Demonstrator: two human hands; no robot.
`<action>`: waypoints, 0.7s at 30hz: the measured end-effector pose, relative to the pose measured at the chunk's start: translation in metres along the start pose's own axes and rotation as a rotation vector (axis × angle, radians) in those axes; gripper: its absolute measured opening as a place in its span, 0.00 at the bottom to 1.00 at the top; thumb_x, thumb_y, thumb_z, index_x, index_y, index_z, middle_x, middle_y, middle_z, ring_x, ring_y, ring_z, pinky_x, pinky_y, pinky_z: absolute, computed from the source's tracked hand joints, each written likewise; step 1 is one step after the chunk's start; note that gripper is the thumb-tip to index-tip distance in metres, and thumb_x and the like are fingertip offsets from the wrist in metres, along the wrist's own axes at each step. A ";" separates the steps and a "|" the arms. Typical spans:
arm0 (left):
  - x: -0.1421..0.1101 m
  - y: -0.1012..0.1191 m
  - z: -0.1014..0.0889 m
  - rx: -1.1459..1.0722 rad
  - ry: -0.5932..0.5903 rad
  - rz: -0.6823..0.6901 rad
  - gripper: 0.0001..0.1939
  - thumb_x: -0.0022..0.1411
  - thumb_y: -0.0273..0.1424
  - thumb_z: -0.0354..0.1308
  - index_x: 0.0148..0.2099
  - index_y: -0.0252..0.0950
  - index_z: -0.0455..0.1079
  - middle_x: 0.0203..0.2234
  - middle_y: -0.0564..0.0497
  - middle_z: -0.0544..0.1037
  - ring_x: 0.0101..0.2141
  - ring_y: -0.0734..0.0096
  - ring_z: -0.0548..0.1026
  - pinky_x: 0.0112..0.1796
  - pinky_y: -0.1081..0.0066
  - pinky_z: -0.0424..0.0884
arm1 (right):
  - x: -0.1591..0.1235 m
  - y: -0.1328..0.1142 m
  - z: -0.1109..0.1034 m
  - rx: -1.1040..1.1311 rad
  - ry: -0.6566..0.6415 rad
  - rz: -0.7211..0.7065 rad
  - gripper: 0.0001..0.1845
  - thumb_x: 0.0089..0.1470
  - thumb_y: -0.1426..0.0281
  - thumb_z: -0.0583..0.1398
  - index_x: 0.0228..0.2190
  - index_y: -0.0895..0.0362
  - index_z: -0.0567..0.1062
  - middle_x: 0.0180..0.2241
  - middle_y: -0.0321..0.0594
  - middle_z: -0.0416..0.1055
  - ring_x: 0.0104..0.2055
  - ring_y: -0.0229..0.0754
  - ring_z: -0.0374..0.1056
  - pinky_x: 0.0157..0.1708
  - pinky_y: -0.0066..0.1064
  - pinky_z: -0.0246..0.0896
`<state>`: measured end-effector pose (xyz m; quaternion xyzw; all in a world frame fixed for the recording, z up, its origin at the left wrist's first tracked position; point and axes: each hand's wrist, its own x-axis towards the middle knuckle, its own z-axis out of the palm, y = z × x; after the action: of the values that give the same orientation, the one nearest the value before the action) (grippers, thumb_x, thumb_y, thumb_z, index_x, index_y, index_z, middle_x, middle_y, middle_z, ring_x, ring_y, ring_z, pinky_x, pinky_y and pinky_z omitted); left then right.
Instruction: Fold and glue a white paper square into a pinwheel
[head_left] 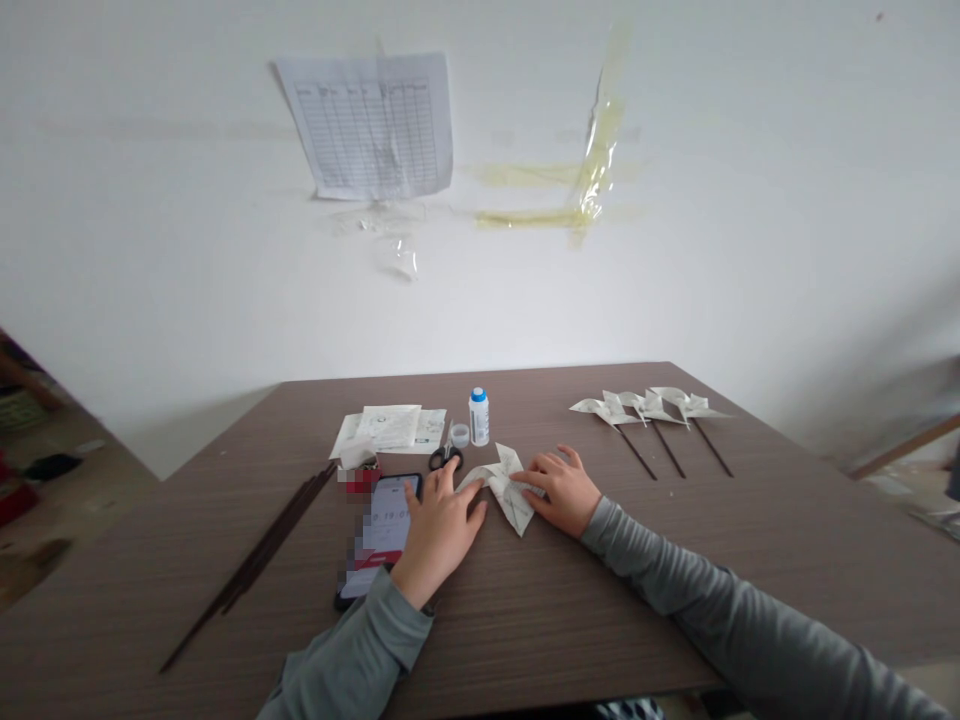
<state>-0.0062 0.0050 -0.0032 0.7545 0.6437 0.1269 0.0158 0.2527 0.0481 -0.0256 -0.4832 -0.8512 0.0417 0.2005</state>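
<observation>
Left hand [442, 520] and right hand [561, 490] touched opposite sides of 1 paper pinwheel [511, 500] between them on the table [540, 640], neither nearer, 2 tips aligned far-to-near, though remotely I could not tell whether either pinched.

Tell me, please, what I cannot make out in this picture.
Head view, paper pinwheel: parts hidden under the left hand and right hand.
Head view, phone: left side masked by pixel blocks; lower right edge behind the left hand and sleeve.
Head view, wall sheet: entries too small and blurred.
Head view, bottle: label too small.
Head view, patterned thing: cut off by the bottom edge.
</observation>
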 end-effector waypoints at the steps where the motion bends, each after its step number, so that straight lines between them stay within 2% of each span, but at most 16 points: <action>1: 0.000 -0.001 0.001 -0.007 -0.005 0.004 0.23 0.86 0.30 0.67 0.74 0.51 0.92 0.88 0.36 0.77 0.82 0.25 0.77 0.80 0.07 0.68 | 0.000 -0.001 0.001 -0.003 -0.002 0.006 0.20 0.79 0.70 0.69 0.62 0.45 0.97 0.54 0.50 0.90 0.61 0.60 0.84 0.83 0.66 0.66; 6: 0.000 -0.002 0.001 -0.023 0.011 0.009 0.22 0.86 0.31 0.67 0.73 0.51 0.92 0.87 0.36 0.78 0.82 0.25 0.77 0.80 0.08 0.69 | 0.004 -0.006 0.008 -0.051 -0.066 0.064 0.21 0.80 0.69 0.68 0.64 0.44 0.96 0.57 0.49 0.88 0.62 0.59 0.82 0.84 0.69 0.64; 13: -0.001 0.002 -0.006 0.032 -0.054 -0.017 0.24 0.88 0.32 0.66 0.76 0.54 0.90 0.89 0.40 0.75 0.84 0.30 0.75 0.81 0.10 0.70 | 0.007 0.008 0.021 -0.052 -0.038 0.045 0.19 0.81 0.65 0.69 0.62 0.36 0.97 0.53 0.45 0.88 0.61 0.59 0.85 0.82 0.70 0.70; 17: -0.001 0.001 -0.005 0.030 -0.037 -0.019 0.23 0.87 0.31 0.67 0.75 0.54 0.91 0.89 0.39 0.76 0.83 0.28 0.76 0.80 0.09 0.70 | 0.003 0.016 0.023 0.006 -0.029 0.027 0.19 0.83 0.64 0.70 0.65 0.39 0.97 0.55 0.47 0.89 0.62 0.60 0.86 0.84 0.81 0.66; 21: -0.001 0.000 -0.004 0.017 -0.027 -0.018 0.23 0.87 0.31 0.68 0.75 0.54 0.92 0.88 0.38 0.77 0.82 0.25 0.77 0.80 0.08 0.69 | 0.001 0.022 0.024 0.030 0.024 -0.006 0.17 0.81 0.63 0.73 0.63 0.36 0.97 0.52 0.44 0.91 0.58 0.57 0.87 0.86 0.81 0.62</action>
<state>-0.0072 0.0032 0.0007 0.7505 0.6512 0.1113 0.0192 0.2605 0.0633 -0.0532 -0.4779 -0.8495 0.0481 0.2182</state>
